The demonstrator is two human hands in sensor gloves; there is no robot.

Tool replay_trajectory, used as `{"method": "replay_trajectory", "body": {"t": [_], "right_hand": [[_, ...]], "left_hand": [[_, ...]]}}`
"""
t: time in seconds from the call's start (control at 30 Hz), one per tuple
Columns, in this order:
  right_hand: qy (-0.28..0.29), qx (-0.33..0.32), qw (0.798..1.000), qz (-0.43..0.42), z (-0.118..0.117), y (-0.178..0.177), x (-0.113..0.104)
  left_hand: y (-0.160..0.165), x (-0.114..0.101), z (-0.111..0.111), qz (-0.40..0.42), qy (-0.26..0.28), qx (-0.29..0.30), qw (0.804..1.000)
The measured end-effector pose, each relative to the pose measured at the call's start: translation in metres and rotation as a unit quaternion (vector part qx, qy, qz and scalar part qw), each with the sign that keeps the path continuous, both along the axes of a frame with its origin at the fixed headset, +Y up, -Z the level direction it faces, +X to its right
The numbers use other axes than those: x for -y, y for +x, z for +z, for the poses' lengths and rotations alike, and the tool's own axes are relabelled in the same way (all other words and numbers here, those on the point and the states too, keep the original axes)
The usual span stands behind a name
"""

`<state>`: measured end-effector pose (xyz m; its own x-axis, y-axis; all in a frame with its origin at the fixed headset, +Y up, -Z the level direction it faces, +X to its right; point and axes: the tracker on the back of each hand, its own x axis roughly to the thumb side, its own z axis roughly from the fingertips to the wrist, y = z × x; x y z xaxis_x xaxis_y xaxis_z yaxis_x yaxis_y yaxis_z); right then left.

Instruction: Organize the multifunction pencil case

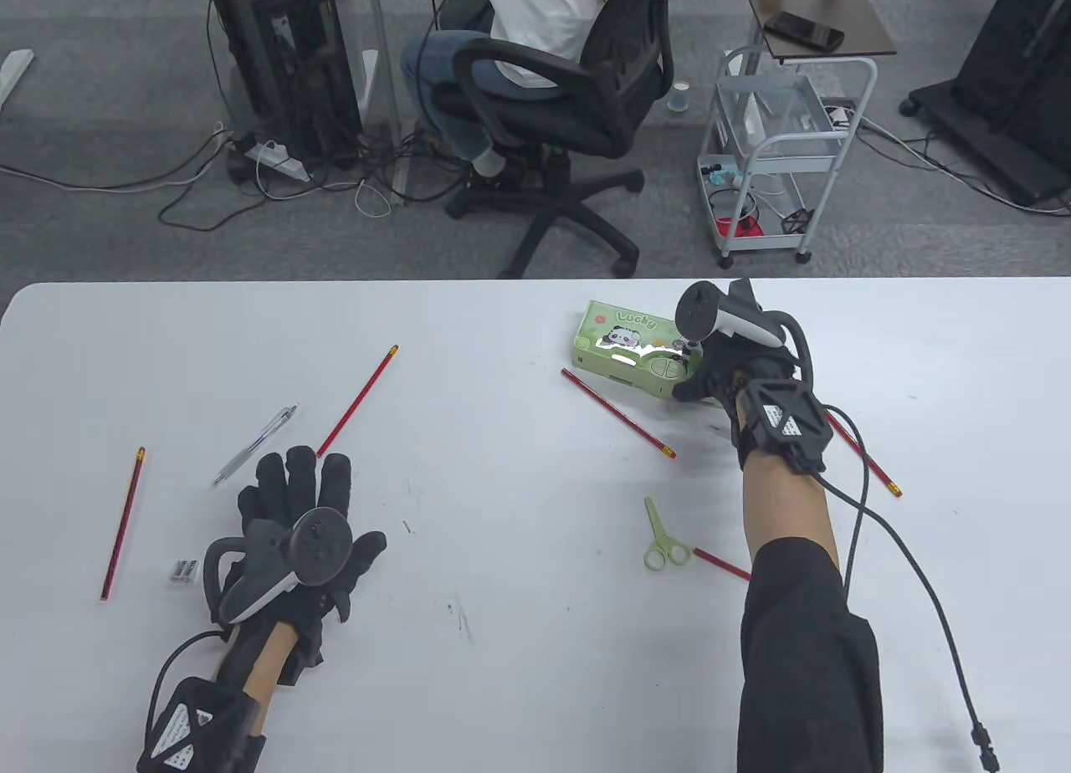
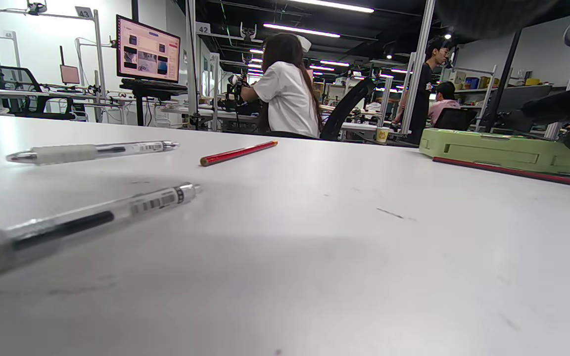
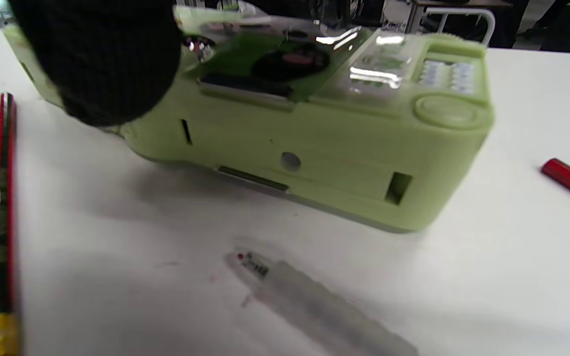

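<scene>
Left hand (image 1: 305,526) lies flat on white table (image 1: 519,639) near the bottom edge, fingers straight and spread, holding nothing; tracker on its back. Landmark: green pencil case (image 1: 636,348), closed, far side of table, right of centre, panda print and "Lucky" on the lid. Right hand (image 1: 726,363) is at the case's right end, fingers bent over that end and touching it; how firm the grip is, cannot tell, the tracker covers most of it. Right wrist view: blurry clear pen (image 3: 314,306) on the table just in front of the case, fingertip (image 3: 102,59) against the case top. Red pencil (image 1: 617,412) just left-front of the case, another red pencil (image 1: 866,455) to its right, under the wrist. Green scissors (image 1: 663,539) well in front of the case, red pencil stub (image 1: 721,564) touching them. Far left of the case: long red pencil (image 1: 358,400), clear pen (image 1: 255,443), red pencil (image 1: 123,524), sharpener (image 1: 185,570) beside the left hand.
</scene>
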<state>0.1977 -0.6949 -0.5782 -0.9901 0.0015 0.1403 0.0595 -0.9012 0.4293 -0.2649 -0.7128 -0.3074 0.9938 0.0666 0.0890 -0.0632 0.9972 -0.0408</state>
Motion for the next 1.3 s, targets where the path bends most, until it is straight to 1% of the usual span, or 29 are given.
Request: {"method": "replay_trajectory", "body": {"t": [0.03, 0.13, 0.33, 0.47, 0.57, 0.67, 0.8, 0.83, 0.93, 1.0, 1.13, 1.17, 1.27, 1.3], "right_hand": [[-0.012, 0.002, 1.000, 0.007, -0.003, 0.000, 0.003], [-0.025, -0.005, 1.000, 0.017, -0.012, 0.000, 0.008], [-0.050, -0.003, 0.999, 0.015, -0.018, 0.003, 0.023], [0.015, -0.025, 0.999, 0.018, -0.018, 0.005, 0.019], [0.043, -0.034, 0.999, 0.001, -0.016, 0.006, 0.017], [0.073, -0.035, 0.996, -0.030, -0.012, 0.008, 0.009], [0.114, -0.029, 0.991, -0.064, -0.003, 0.009, -0.007], [0.134, -0.028, 0.988, -0.067, 0.001, 0.010, -0.013], [0.139, -0.026, 0.984, -0.105, 0.012, 0.010, -0.028], [0.155, -0.043, 0.982, -0.094, 0.023, 0.005, -0.041], [0.172, -0.078, 0.979, -0.082, 0.054, -0.015, -0.065], [0.174, -0.087, 0.977, -0.083, 0.066, -0.023, -0.070], [0.182, -0.107, 0.973, -0.092, 0.097, -0.047, -0.076], [0.181, -0.110, 0.973, -0.094, 0.102, -0.052, -0.075]], "left_hand": [[-0.001, 0.000, 0.000, 0.000, 0.001, -0.002, 1.000], [-0.005, -0.001, 0.000, 0.000, 0.002, -0.011, 1.000], [-0.007, -0.001, 0.000, -0.002, -0.002, -0.016, 1.000], [-0.007, 0.000, 0.000, 0.000, 0.000, -0.016, 1.000], [-0.007, 0.000, 0.001, 0.000, -0.001, -0.016, 1.000], [-0.007, 0.000, 0.001, 0.002, 0.000, -0.015, 1.000], [-0.008, 0.000, 0.000, 0.005, 0.000, -0.014, 1.000], [-0.008, 0.000, 0.001, 0.006, 0.001, -0.013, 1.000], [-0.009, -0.002, 0.001, 0.011, 0.005, -0.011, 1.000], [-0.009, -0.002, 0.002, 0.015, 0.005, -0.010, 1.000], [-0.010, -0.004, 0.003, 0.018, 0.008, -0.006, 1.000], [-0.010, -0.005, 0.003, 0.022, 0.009, -0.005, 1.000], [-0.013, -0.008, 0.005, 0.033, 0.012, -0.004, 0.999], [-0.013, -0.008, 0.005, 0.035, 0.013, -0.003, 0.999]]}}
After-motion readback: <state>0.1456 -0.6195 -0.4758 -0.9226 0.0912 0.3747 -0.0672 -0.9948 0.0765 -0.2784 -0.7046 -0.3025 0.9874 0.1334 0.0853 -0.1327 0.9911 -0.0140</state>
